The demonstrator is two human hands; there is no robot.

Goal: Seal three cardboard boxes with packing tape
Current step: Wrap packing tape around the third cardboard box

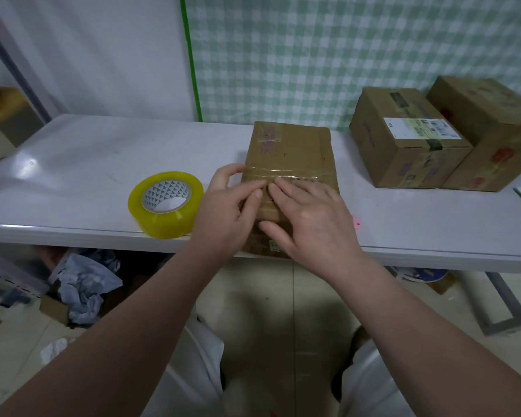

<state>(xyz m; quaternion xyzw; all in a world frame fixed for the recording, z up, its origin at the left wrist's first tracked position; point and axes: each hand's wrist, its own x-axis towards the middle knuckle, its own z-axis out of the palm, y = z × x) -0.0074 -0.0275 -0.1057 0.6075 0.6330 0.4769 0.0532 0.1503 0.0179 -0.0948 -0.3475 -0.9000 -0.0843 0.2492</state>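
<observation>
My left hand (232, 203) and my right hand (309, 215) both lie flat on the flat box (289, 145), fingers straight, gripping nothing. The box sits at the near edge of the table (73, 164). The fingertips press a strip of clear tape across its top, so I judge this is the smoothing step. Next I must rub the tape ends down, then take the tape roll (166, 203) lying just left. The labelled box (403, 139) and its neighbour box (494, 124) wait at the far right.

White table (73, 152) against a plain white wall (88, 49) (left) and green-checked cloth (343, 49); pale tiled floor (247, 296) below; soft, even indoor light.
</observation>
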